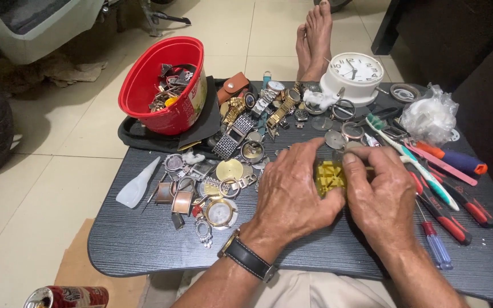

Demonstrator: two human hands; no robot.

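Both of my hands close around a small yellow plastic block [330, 175] with slots, held just above the dark wood-grain table [155, 239]. My left hand [295, 191], a black-strapped watch on its wrist, grips the block's left side. My right hand [380, 194] pinches its right side with thumb and fingers. Whatever lies under the block is hidden by my fingers.
Watch cases, dials and metal bands [223, 171] litter the table's left and middle. A red bucket [164, 85] of parts stands at back left, a white clock [354, 74] at the back. Screwdrivers [446, 219] and a toothbrush [406, 154] lie at right. A can [67, 297] sits on the floor.
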